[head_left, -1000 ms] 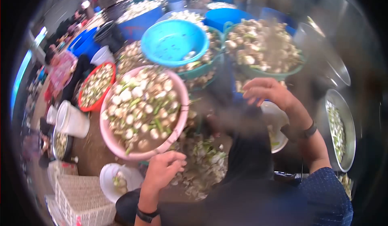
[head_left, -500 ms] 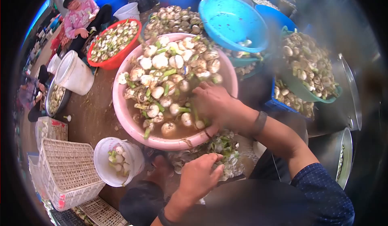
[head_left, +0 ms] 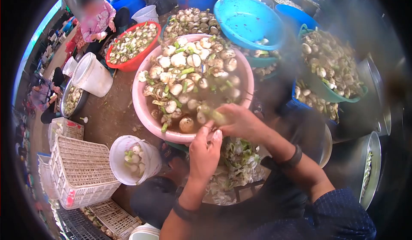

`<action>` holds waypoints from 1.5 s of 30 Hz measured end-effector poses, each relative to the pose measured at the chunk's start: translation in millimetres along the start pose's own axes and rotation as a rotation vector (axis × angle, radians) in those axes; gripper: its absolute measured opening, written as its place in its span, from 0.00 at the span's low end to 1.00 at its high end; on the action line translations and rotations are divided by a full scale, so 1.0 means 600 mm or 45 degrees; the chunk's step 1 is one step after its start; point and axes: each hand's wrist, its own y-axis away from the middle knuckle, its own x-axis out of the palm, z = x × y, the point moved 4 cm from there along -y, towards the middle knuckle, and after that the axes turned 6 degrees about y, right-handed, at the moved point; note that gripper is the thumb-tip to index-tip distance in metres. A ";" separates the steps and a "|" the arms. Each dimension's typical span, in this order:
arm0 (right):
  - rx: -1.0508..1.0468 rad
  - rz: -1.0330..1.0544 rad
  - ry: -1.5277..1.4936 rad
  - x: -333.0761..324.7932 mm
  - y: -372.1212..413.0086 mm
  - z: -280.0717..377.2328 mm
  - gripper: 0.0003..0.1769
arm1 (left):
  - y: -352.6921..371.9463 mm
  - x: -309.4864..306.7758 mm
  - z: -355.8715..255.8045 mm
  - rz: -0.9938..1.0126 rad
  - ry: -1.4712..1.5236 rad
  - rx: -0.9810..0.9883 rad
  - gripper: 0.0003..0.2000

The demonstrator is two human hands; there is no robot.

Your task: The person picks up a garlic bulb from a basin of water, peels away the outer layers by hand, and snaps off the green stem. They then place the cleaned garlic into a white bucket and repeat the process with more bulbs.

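Note:
A pink basin (head_left: 141, 107) holds murky water and many white bulbs (head_left: 178, 59) with short green stems. At its near rim my two hands meet. My right hand (head_left: 235, 120) is closed around a bulb with a green stem (head_left: 216, 117), which is blurred. My left hand (head_left: 206, 147) touches it from below, thumb and fingers drawn together at the stem end; what lies between them is too small to make out. Leafy peelings (head_left: 240, 158) lie below my hands.
A white bucket (head_left: 115, 160) with several bulbs stands left of my legs, beside a stacked basket (head_left: 81, 167). A red basin (head_left: 148, 59), a blue basin (head_left: 249, 21) and a heaped green basin (head_left: 360, 95) surround the pink one. A person (head_left: 96, 21) sits at upper left.
My right hand has come out of the water toward me with a bulb. My left hand has risen to meet it at the near rim. The view has shifted slightly.

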 end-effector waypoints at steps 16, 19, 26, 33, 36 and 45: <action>-0.056 -0.271 0.032 0.014 0.178 0.016 0.42 | 0.022 0.060 0.045 0.156 0.383 -0.251 0.10; -0.033 -0.260 0.015 0.019 0.177 0.011 0.42 | 0.019 0.060 0.049 0.165 0.324 -0.241 0.10; 0.031 -0.217 -0.002 0.023 0.181 0.002 0.43 | 0.011 0.057 0.059 0.143 0.094 -0.216 0.10; 0.166 -0.123 -0.615 0.028 0.175 -0.003 0.38 | 0.011 0.047 0.060 0.114 0.228 -0.240 0.08; 0.399 0.081 -1.172 0.028 0.174 -0.008 0.36 | 0.014 0.038 0.056 0.120 0.316 -0.314 0.07; 0.593 0.179 -1.625 0.049 0.173 -0.018 0.31 | 0.017 0.032 0.075 0.262 0.562 -0.525 0.11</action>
